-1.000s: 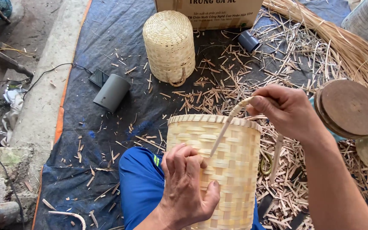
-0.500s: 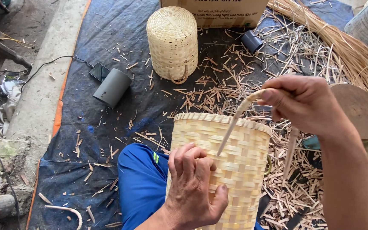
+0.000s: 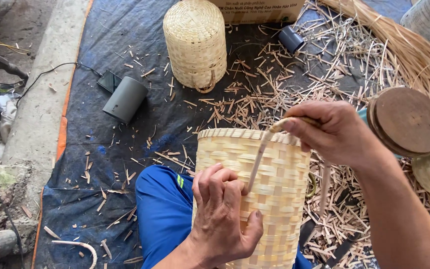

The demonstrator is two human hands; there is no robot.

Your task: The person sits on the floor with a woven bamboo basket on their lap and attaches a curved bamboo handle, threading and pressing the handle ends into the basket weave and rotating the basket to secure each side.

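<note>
A pale woven bamboo basket [image 3: 274,169] rests upside down on my lap, over my blue trousers [image 3: 162,214]. My left hand [image 3: 222,214] presses against its side wall and pinches the lower end of a thin bamboo strip [image 3: 257,162]. My right hand [image 3: 337,132] holds the strip's upper end above the basket's top edge, bending it into an arc. A second end of the strip hangs down on the basket's right side.
A finished woven basket [image 3: 195,42] lies on the dark blue tarp [image 3: 90,154]. A grey plastic tube [image 3: 124,98], a smaller dark tube [image 3: 292,39], a round brown wooden disc [image 3: 406,119], a cardboard box [image 3: 260,9] and scattered bamboo offcuts [image 3: 274,94] surround me.
My right hand has moved slightly right and down with the strip's end. My left hand has shifted up the basket's side along the strip. The view has tilted a little.
</note>
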